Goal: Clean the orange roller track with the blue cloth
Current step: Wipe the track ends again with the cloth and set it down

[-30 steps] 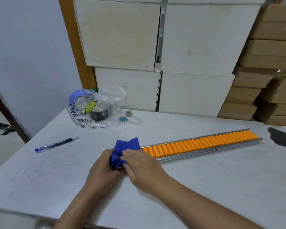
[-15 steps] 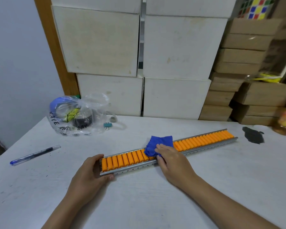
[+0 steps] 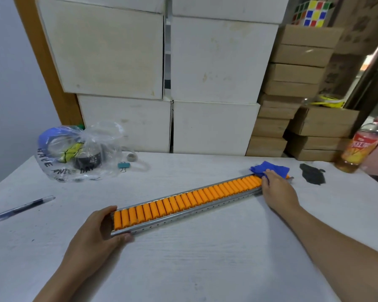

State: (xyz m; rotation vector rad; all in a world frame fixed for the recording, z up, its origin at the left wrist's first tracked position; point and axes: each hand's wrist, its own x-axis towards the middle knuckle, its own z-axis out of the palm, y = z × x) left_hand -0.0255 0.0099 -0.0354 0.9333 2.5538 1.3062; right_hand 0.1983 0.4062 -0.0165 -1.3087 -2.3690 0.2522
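I see the long orange roller track in its silver metal channel (image 3: 196, 200) lying slantwise on the white counter (image 3: 205, 258), its near end low and left, its far end up and to the right. My left hand (image 3: 96, 234) has its grip clamped on the near end, thumb on the far rail and fingers curled under the front rail. My right hand (image 3: 278, 188) is at the far end, its grip pressed down on the crumpled blue cloth (image 3: 268, 167), which sits bunched on the last rollers and spills a little over the far rail. Whether the fingers pinch the cloth or only push it flat, I cannot tell.

Off to the left a clear plastic bag of tape rolls (image 3: 74, 152) rests near the back of the counter, with a small teal binder clip (image 3: 123, 165) just beside it and a blue pen (image 3: 20, 209) nearer the left edge. Beyond the track's far end lie a dark smudge (image 3: 312, 173) and an orange-labelled bottle (image 3: 360, 149).
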